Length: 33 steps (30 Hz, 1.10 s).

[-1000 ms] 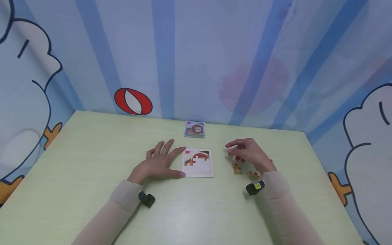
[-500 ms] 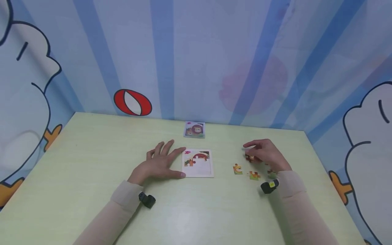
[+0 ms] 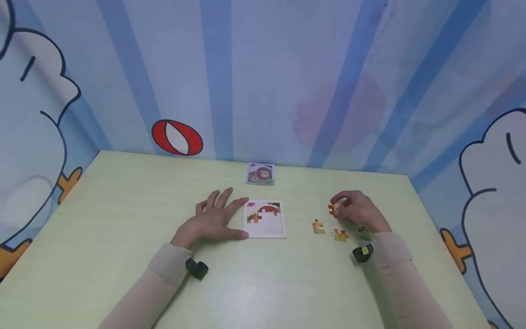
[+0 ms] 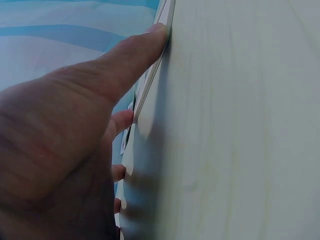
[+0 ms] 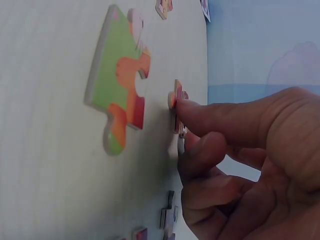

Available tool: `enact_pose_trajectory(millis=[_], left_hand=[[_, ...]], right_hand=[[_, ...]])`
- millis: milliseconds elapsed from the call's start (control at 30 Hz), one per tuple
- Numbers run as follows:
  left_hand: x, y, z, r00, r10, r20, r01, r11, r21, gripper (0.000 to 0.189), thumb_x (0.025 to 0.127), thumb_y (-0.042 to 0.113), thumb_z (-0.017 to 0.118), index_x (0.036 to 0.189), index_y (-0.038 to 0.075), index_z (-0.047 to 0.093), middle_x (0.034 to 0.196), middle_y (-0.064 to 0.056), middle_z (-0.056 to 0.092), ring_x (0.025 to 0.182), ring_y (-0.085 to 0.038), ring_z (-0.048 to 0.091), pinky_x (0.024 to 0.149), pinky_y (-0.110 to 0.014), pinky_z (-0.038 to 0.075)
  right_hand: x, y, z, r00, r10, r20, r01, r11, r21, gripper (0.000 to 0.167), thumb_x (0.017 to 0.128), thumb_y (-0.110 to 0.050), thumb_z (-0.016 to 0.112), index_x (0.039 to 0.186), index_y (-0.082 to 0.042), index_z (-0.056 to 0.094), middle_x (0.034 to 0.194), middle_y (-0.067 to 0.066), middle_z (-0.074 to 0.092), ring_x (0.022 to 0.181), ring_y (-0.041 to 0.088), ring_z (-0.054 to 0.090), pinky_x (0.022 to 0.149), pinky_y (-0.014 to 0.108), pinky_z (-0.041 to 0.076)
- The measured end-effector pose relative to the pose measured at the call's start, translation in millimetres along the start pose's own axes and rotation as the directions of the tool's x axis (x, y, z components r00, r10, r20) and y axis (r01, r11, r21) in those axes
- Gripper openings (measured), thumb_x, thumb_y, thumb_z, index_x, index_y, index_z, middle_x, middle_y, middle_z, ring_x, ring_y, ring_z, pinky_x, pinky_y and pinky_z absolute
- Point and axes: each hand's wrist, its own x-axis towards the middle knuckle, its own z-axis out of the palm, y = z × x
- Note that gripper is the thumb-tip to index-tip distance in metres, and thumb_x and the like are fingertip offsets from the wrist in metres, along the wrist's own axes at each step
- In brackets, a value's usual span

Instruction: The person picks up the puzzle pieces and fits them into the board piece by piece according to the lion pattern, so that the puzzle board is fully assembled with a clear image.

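My left hand [image 3: 213, 222] lies spread at the left side of a white puzzle tray [image 3: 265, 236], thumb and forefinger touching its edge. Joined puzzle pieces [image 3: 269, 209] fill its upper part, and the rest shows white. In the left wrist view, the thumb [image 4: 132, 57] is straight against the tray's edge [image 4: 150, 82]. To the right, my right hand [image 3: 359, 210] pinches an orange-brown puzzle piece [image 3: 333, 209] between thumb and forefinger, close over the table. The right wrist view shows the thumb tip on this piece [image 5: 178, 107], the other fingers curled; the forefinger is partly hidden.
Loose pieces lie near the right hand: a yellow-orange one [image 3: 318, 226], a green-orange one [image 3: 340, 235] and a green one [image 3: 364, 233] partly under the wrist. A lion picture card [image 3: 260, 174] lies behind the tray, near the striped backdrop [image 3: 263, 91].
My right hand has moved right, away from the tray, with the orange-brown piece, uncovering other loose pieces; lately its fingers shifted on the piece, which shows more. The left hand stays put.
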Motion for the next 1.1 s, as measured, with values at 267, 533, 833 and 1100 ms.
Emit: enact_pose_trajectory(millis=[267,533,833,1100], left_hand=[[2.1,-1.7,3.4,1.000,-0.006,-0.002,0.006,1.000,-0.003,0.102,0.087,0.067,0.076,0.171,0.041,0.023,0.184,-0.008,-0.002,0.167,-0.047,-0.003,0.126,-0.076,0.010],[0.9,1.3,1.5,1.000,-0.013,0.002,0.013,1.000,0.004,0.103,0.087,0.067,0.076,0.171,0.041,0.023,0.184,-0.008,-0.003,0.167,-0.047,-0.004,0.126,-0.076,0.009],[2.8,0.1,1.0,1.000,-0.017,-0.003,0.017,1.000,0.003,0.103,0.088,0.067,0.076,0.171,0.041,0.022,0.184,-0.008,-0.003,0.167,-0.047,-0.003,0.126,-0.076,0.009],[1.1,0.4,1.5,1.000,-0.013,-0.004,0.013,1.000,-0.001,0.103,0.087,0.066,0.076,0.171,0.040,0.023,0.184,-0.009,-0.003,0.167,-0.047,-0.004,0.125,-0.077,0.009]], right_hand=[[-3.2,-3.0,3.9,1.000,0.016,-0.025,-0.016,1.000,0.013,0.034,0.098,-0.012,0.071,0.132,-0.012,0.067,0.119,0.017,0.064,0.092,0.027,0.057,0.067,0.035,0.045],[-5.7,-3.9,2.3,0.999,0.007,-0.048,-0.004,0.998,0.064,0.031,0.098,-0.013,0.071,0.128,-0.013,0.063,0.136,0.022,0.064,0.101,0.032,0.061,0.059,0.039,0.046],[-3.4,-8.3,5.8,0.995,-0.051,-0.088,0.060,0.993,0.104,0.040,0.101,-0.020,0.076,0.139,-0.012,0.065,0.121,0.021,0.074,0.087,0.026,0.068,0.076,0.034,0.056],[-5.3,-9.7,9.0,0.991,-0.051,-0.124,0.073,0.981,0.179,0.041,0.100,-0.021,0.077,0.138,-0.008,0.068,0.076,0.008,0.073,0.060,0.022,0.056,0.071,0.036,0.050]])
